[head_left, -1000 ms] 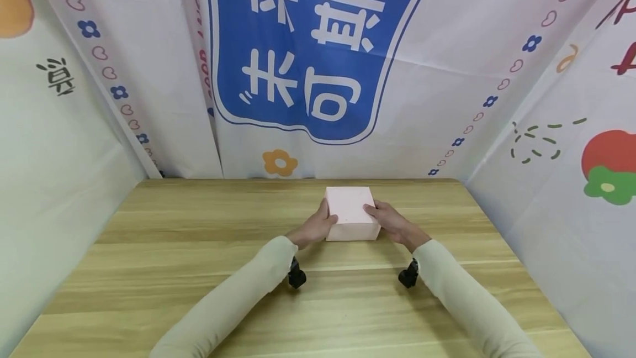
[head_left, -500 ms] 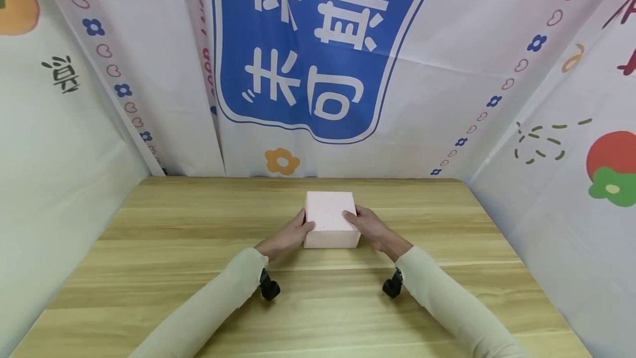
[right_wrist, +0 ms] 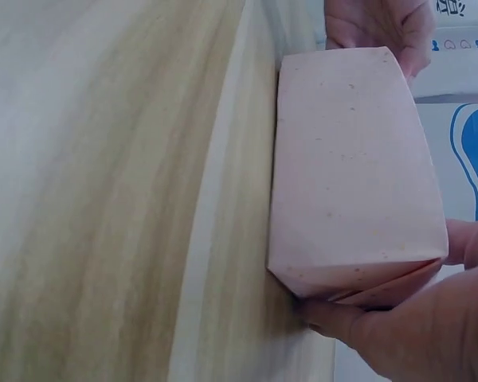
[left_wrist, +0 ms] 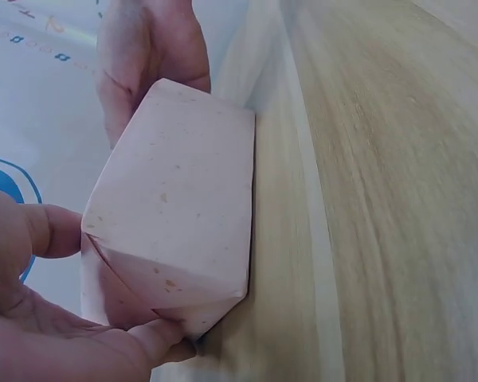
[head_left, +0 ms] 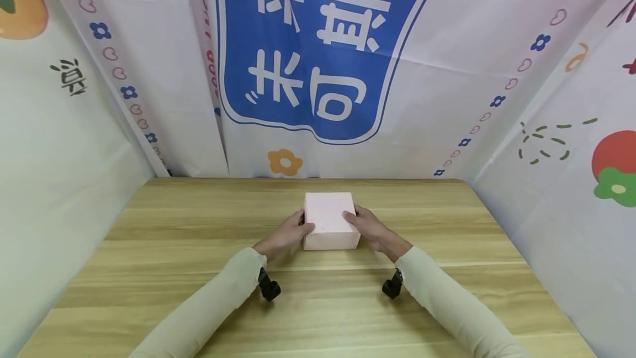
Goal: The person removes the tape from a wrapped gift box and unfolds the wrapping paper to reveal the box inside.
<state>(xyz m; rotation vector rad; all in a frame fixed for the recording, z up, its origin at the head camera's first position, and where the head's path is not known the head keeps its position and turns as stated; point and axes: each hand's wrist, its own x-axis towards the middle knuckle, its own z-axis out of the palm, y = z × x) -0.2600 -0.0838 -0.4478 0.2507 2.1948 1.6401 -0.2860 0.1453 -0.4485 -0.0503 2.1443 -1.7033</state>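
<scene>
A pale pink box (head_left: pixel 328 211) with small brown specks sits toward the back of the wooden table. My left hand (head_left: pixel 285 235) grips its left side, thumb over the top edge. On the opposite side my right hand (head_left: pixel 375 230) holds it, thumb lying on the top face. The left wrist view shows the box's front (left_wrist: pixel 175 183) and a folded flap at its near end, where the left hand's fingers (left_wrist: pixel 155 338) press. In the right wrist view, the right hand (right_wrist: pixel 414 326) has fingers at the box's lower corner, beside a similar fold.
The wood-grain table (head_left: pixel 328 314) reaches back to a white printed cloth (head_left: pixel 417 115) with a blue sign and flowers. White printed cloth panels (head_left: pixel 561 198) also stand along the right and left sides. Small black cameras (head_left: pixel 270 287) are strapped at both wrists.
Both hands have shifted the box to the left and slightly nearer between the first and second frames. Since half a second ago, box and hands have stayed almost still.
</scene>
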